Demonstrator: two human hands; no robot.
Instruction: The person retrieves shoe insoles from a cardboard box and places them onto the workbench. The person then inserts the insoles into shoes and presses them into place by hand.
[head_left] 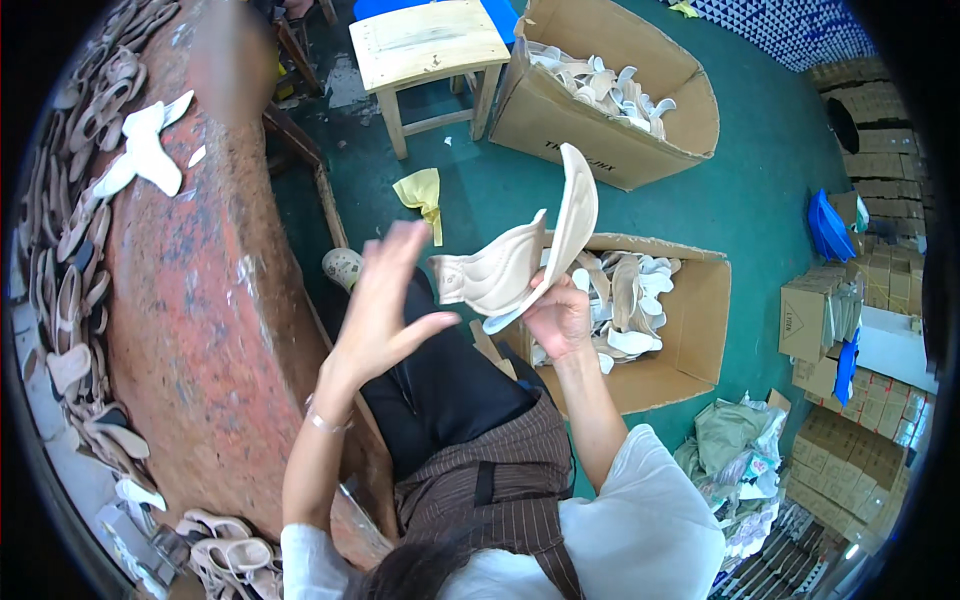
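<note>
Shoe pc. (495, 270) is showing beige; apron (525, 450) is showing dk. brn. w/ thin pale stripes; counter (215, 300) is looking reddish-brn.; floor (750, 200) is appearing bluish-grn.

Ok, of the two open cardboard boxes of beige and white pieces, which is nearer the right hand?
The lower box in the picture, just beside the right hand and its beige piece; the upper box stands farther off, next to the wooden stool.
</note>
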